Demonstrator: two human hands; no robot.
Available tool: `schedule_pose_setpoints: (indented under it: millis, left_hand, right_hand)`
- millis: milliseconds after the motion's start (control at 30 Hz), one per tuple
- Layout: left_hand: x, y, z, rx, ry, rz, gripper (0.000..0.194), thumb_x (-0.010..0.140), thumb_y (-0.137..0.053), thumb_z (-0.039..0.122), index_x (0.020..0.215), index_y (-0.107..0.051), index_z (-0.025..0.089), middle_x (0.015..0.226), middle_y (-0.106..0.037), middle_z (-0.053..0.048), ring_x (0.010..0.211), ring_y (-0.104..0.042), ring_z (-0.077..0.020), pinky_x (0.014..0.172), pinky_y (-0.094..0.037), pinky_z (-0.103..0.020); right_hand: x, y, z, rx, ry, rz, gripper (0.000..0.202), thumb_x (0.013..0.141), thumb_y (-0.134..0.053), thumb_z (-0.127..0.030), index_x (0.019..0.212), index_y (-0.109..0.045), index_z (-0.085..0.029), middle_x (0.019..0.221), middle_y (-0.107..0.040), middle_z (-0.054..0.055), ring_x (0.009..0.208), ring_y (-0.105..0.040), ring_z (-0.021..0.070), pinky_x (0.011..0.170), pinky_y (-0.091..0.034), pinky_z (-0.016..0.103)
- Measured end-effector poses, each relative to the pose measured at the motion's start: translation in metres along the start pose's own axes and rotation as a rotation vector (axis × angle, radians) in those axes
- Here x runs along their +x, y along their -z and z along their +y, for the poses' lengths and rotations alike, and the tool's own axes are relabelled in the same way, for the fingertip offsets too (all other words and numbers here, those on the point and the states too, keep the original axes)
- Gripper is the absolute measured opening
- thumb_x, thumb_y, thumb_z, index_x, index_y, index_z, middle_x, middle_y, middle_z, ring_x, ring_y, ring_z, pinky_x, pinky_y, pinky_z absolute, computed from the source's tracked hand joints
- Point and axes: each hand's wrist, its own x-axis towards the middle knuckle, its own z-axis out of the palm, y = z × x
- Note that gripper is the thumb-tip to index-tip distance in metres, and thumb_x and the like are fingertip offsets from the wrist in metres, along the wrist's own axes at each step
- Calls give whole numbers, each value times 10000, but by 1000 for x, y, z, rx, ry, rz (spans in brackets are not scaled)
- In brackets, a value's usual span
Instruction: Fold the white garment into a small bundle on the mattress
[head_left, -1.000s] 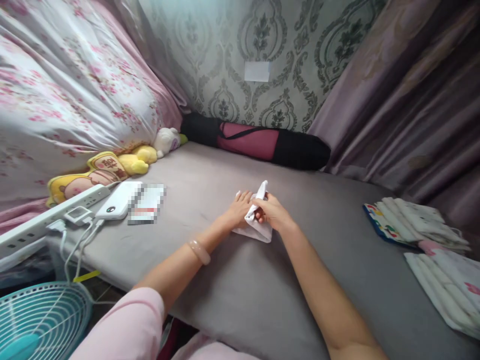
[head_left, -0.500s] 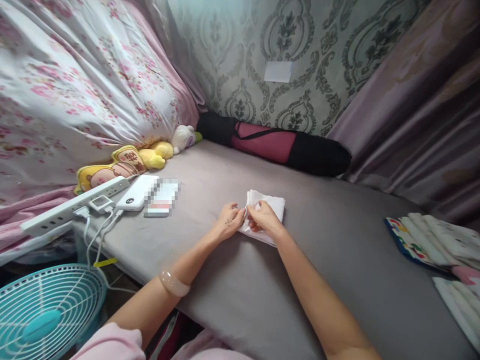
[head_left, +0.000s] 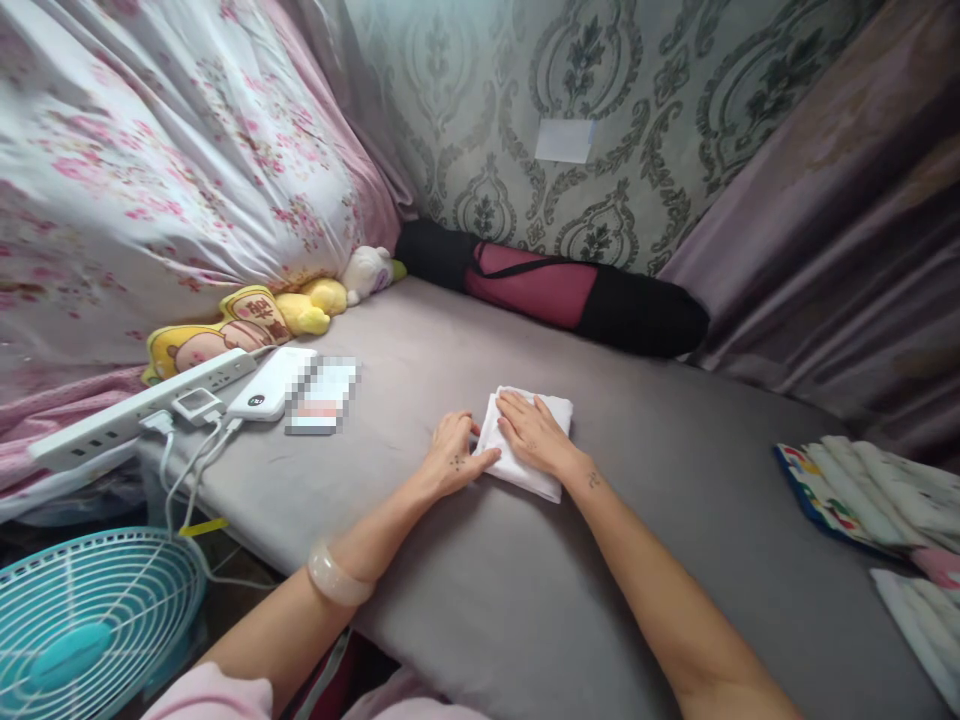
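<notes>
A white cloth [head_left: 536, 478], folded into a small flat pad, lies on the grey bed sheet [head_left: 465, 590] in front of me. My right hand [head_left: 534, 432] rests flat on top of it with the fingers stretched out, covering its middle. At the cloth's left edge is my left hand [head_left: 452, 455], its thumb reaching onto the near left corner and its fingers slightly bent and apart. Neither hand grips the cloth.
A power strip [head_left: 142, 408], white power bank [head_left: 271, 385] and blurred phone [head_left: 322, 396] lie left, near plush toys [head_left: 315, 305]. A teal fan [head_left: 97, 620] stands lower left. A long black-and-red bag [head_left: 540, 285] lies along the wall; folded cloths [head_left: 862, 490] are at right.
My right hand has gone from pinching the cloth's left edge to lying flat on top. My left fingers have loosened from that edge. The cloth now lies flatter.
</notes>
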Motion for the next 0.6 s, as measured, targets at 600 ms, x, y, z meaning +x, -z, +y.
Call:
schedule_pose_setpoints:
  millis: [600]
  left_hand:
    - [-3, -3, -2, 82, -244, -137, 400, 975, -350, 325, 1320, -528, 223, 1454, -467, -70, 1417, -258, -290, 1117, -288, -521]
  right_hand:
    - [6, 14, 47, 148, 22, -45, 557, 1002, -160, -434, 1487, -329, -220, 1557, -240, 25, 1448, -120, 184, 1181, -50, 468]
